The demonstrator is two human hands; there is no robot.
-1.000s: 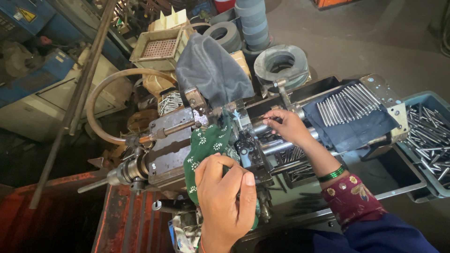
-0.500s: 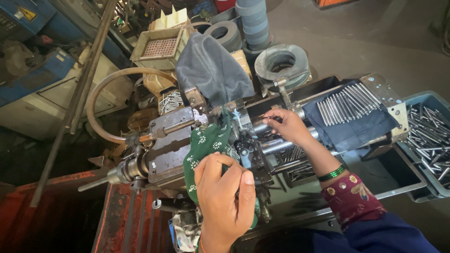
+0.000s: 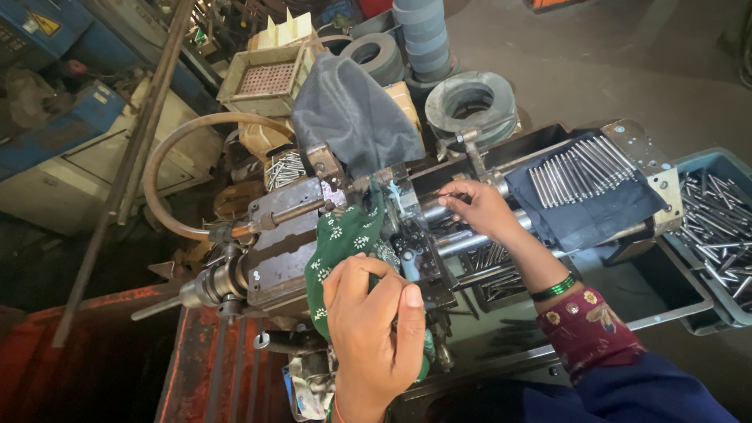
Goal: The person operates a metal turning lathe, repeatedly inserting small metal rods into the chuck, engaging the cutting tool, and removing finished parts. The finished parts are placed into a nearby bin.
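Left hand [image 3: 374, 321] low in middle of frame, fingers curled tight round handle under green cloth with white flower print [image 3: 342, 241]. Right hand [image 3: 479, 207] just right of centre, fingertips pressed together on thin shiny metal rod [image 3: 429, 205] at grey metal machine [image 3: 286, 243]. More shiny rods in row on dark blue cloth [image 3: 589, 210], right of hand. Blue plastic bin of loose metal pins [image 3: 717, 223] at right edge. Grey cloth bag [image 3: 348, 117] above machine.

rods [image 3: 578, 166] on cloth [image 3: 589, 205], bin [image 3: 724, 223] right of it
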